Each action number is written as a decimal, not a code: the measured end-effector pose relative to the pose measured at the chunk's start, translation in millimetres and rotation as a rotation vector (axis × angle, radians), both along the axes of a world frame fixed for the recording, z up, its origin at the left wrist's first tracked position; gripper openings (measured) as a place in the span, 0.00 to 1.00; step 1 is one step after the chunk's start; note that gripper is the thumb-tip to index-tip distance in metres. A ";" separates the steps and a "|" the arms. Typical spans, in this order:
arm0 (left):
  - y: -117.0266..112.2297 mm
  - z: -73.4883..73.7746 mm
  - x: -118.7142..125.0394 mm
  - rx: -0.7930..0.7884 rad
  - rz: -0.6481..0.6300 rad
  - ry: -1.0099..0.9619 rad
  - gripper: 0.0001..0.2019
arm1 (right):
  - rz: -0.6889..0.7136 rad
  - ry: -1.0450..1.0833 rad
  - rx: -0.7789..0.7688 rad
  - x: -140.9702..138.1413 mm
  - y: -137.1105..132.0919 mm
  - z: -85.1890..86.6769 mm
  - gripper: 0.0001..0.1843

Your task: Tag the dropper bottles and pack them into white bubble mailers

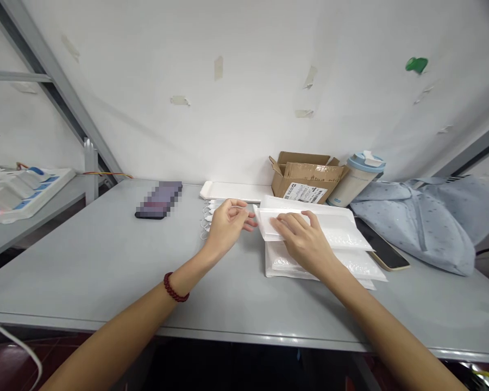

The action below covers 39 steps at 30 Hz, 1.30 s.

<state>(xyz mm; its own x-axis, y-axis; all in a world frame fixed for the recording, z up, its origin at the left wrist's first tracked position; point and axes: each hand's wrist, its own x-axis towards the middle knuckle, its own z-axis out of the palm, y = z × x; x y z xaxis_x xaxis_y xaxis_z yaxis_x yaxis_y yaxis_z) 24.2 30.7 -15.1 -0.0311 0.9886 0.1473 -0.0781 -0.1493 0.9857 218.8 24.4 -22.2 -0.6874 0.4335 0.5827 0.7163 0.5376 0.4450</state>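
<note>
White bubble mailers [346, 239] lie in a loose, overlapping stack on the grey table. My right hand [303, 236] is on the top mailer, its fingers bent over the upper part and the thumb side towards the left end. Part of that mailer is hidden under the hand. Just left of the stack is my left hand [230, 220], fingers loosely curled and apart with nothing seen in them; its fingertips come close to the mailer's raised left edge. Behind the left hand, small white pieces with thin loops [207, 217] lie in a row, partly covered.
A long white tray [238, 191] lies by the wall beside an open cardboard box [305, 176]. A blue-lidded cup [356, 176], a light blue cloth bag [419, 222] and a phone [385, 247] are at the right. A dark blurred phone-like object [158, 200] lies left.
</note>
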 end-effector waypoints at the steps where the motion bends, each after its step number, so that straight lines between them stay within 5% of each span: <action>1: -1.1 -1.0 0.6 0.023 -0.022 0.047 0.05 | 0.017 0.001 0.002 0.0 0.1 0.0 0.16; 8: -4.9 -20.6 3.7 0.564 -0.113 0.613 0.18 | 0.119 0.119 0.114 0.9 -1.5 -0.6 0.11; 13: -4.4 -26.3 5.6 0.748 -0.070 0.654 0.15 | 0.116 0.080 0.190 -2.7 -10.6 8.2 0.10; 18: -18.5 -11.5 12.6 0.458 -0.052 0.383 0.09 | 0.045 0.195 0.397 -1.5 -16.8 18.2 0.14; 21: -27.1 -4.1 19.5 0.250 -0.088 0.200 0.09 | -0.050 0.248 0.392 0.5 -19.6 20.8 0.19; 27: -23.3 -12.7 25.6 -0.092 -0.280 -0.004 0.17 | -0.144 0.214 0.054 1.5 -15.5 19.1 0.16; 33: -13.8 -24.8 21.1 -0.305 -0.432 -0.053 0.14 | -0.131 0.222 -0.264 7.2 0.2 8.5 0.14; 39: -1.0 -16.3 12.7 -0.295 -0.340 0.011 0.04 | -0.216 0.280 -0.476 12.7 8.5 -0.3 0.16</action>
